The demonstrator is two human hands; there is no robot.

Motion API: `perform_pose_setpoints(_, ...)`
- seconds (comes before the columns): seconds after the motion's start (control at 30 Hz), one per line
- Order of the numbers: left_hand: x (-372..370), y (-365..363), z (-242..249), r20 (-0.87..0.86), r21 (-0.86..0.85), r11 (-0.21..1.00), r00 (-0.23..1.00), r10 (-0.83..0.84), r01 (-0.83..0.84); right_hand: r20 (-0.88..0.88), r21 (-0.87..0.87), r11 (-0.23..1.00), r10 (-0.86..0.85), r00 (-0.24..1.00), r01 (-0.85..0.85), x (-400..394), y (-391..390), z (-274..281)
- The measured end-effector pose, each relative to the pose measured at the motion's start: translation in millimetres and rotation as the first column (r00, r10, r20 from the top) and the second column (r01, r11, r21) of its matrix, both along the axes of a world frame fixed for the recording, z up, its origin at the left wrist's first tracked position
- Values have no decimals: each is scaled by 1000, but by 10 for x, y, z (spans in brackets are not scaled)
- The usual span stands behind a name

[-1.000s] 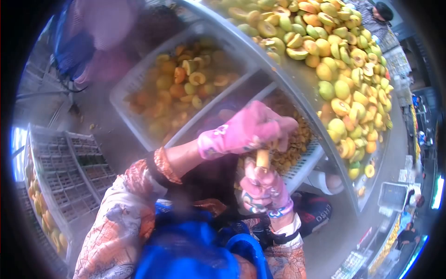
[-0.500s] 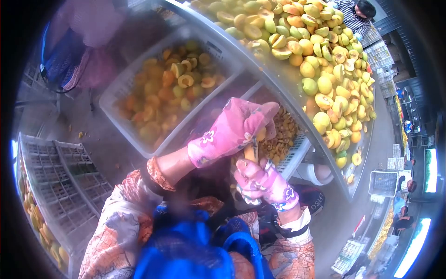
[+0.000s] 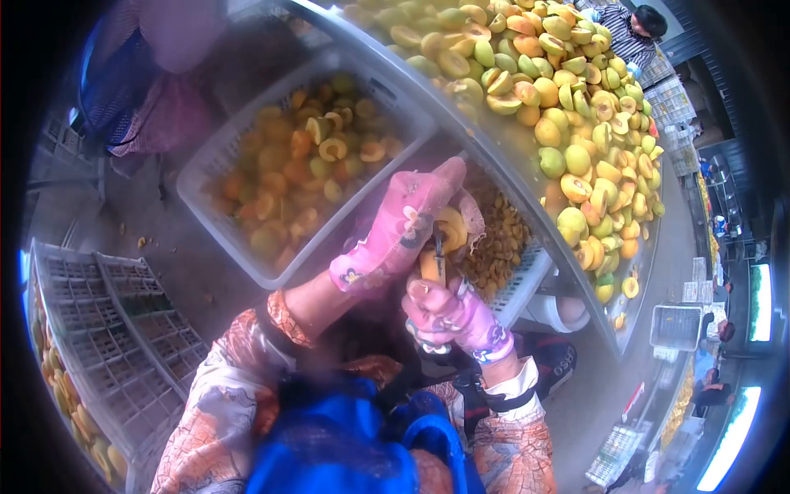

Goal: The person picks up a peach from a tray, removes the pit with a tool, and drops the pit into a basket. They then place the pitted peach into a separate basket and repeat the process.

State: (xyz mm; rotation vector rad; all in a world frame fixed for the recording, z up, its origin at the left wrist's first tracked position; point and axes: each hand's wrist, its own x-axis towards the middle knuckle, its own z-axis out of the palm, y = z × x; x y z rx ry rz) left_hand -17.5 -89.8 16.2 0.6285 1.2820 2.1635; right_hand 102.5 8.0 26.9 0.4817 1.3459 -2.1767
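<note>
My left hand (image 3: 399, 229), in a pink flowered glove, is closed around a halved yellow peach (image 3: 451, 230), its cut face partly showing. My right hand (image 3: 457, 321), gloved alike, grips a small pitting tool (image 3: 432, 267) with a yellow-orange handle and a dark metal end. The metal end touches the peach half, though the fingers hide part of the contact. Below both hands, a pale crate (image 3: 527, 284) holds many small brownish pieces, perhaps pits.
A white crate (image 3: 234, 259) of peach halves stands at left. Heaped halves (image 3: 584, 156) cover the metal-edged table (image 3: 547, 222). Stacked grey crates (image 3: 123, 321) are at lower left. A person in stripes (image 3: 629, 37) is across the table; a white bucket (image 3: 559, 311) sits below.
Both hands have shifted slightly left. My left hand has turned, so more of the peach half's cut face and the tool's metal end now show.
</note>
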Motion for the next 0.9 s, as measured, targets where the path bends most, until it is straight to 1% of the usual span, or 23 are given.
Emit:
perform_pose_setpoints(0.03, 11, -9, 14, -3, -1, 1000, 1000, 1, -1, -3, -1, 1000, 1, 1000, -1, -9, -15, -13)
perform_pose_setpoints(0.1, 44, -20, 60, 159, -20, 1000, 987, 20, -17, -52, 138, 990, -25, 998, 32, -9, -52, -2)
perform_pose_setpoints(0.17, 49, -45, 176, 230, -71, 997, 973, 5, 12, -94, 105, 994, -21, 995, 31, -11, -50, -5)
perform_pose_setpoints(0.23, 46, -24, 184, 269, -35, 999, 963, 16, -7, -250, 405, 910, 20, 968, 86, 16, -75, -58)
perform_pose_setpoints(0.27, 45, -26, 191, 477, 118, 992, 875, -86, 33, -540, 667, 706, 238, 808, 238, -6, -71, -139)
perform_pose_setpoints(0.3, 66, -32, 256, 582, 181, 978, 813, -23, -103, -638, 770, 420, 526, 562, 481, -33, -49, -212)
perform_pose_setpoints(0.33, -160, 8, -111, 569, 255, 966, 802, -183, 39, -651, 758, 425, 545, 528, 495, -35, -39, -225)
perform_pose_setpoints(0.37, -95, 2, -82, 530, 269, 962, 842, -103, -52, -660, 746, 418, 567, 493, 518, -43, -3, -212)
perform_pose_setpoints(0.4, -239, 14, -66, 637, 24, 966, 749, 184, -258, -665, 742, 461, 413, 622, 487, -52, 43, -183)
perform_pose_setpoints(0.43, -265, -26, 145, 474, -88, 899, 775, 417, -430, -648, 714, 520, 238, 723, 469, -51, 82, -162)
perform_pose_setpoints(0.47, -502, -153, -30, 454, -29, 878, 777, 437, -477, -606, 651, 607, 54, 794, 456, -49, 218, -295)
perform_pose_setpoints(0.5, -557, -192, -59, -19, -112, 718, 724, 690, -687, -413, 562, 724, -174, 894, 400, 3, 337, -413)
perform_pose_setpoints(0.53, -847, -411, -330, -457, -93, 687, 644, 613, -720, -653, 757, 241, 262, 710, 607, 152, 533, -1188)
perform_pose_setpoints(0.57, -1246, -669, -713, -295, -145, 848, 840, 455, -510, -378, 923, 100, 425, 822, 372, 215, 643, -1277)
perform_pose_setpoints(0.6, -1356, -776, -729, -564, -618, 522, 794, 227, -588, 217, 966, -245, 568, 794, -88, 398, 738, -1339)
perform_pose_setpoints(0.63, -1432, -839, -720, -597, -593, 539, 776, 205, -599, 139, 941, -315, 686, 714, 119, 497, 798, -1285)
perform_pose_setpoints(0.67, -1455, -861, -756, -888, -419, 391, 460, 15, -820, 148, 966, -258, 536, 831, -6, 493, 892, -1258)
perform_pose_setpoints(0.7, -1442, -811, -776, -972, -151, 279, 90, -218, -948, 188, 977, -171, 380, 906, -131, 397, 931, -765)
perform_pose_setpoints(0.73, -1448, -681, -640, -972, -139, 286, 76, -221, -948, 52, 992, -129, 380, 924, -3, 366, 1073, -592)
perform_pose_setpoints(0.77, -1438, -491, -400, -920, -365, 450, 391, -39, -815, -91, 988, -80, 377, 922, 130, 343, 1233, -426)
perform_pose_setpoints(0.8, -1452, -270, -179, -730, -489, 629, 679, 84, -604, -193, 974, -47, 328, 925, 220, 288, 1386, -124)
perform_pose_setpoints(0.87, -1589, 296, -29, -765, -400, 716, 639, 83, -572, -291, 956, 4, 168, 942, 294, 153, 1861, 395)
perform_pose_setpoints(0.9, -1455, 662, 359, -787, -534, 644, 600, -143, -547, -280, 960, 37, 54, 959, 278, 106, 2155, 539)
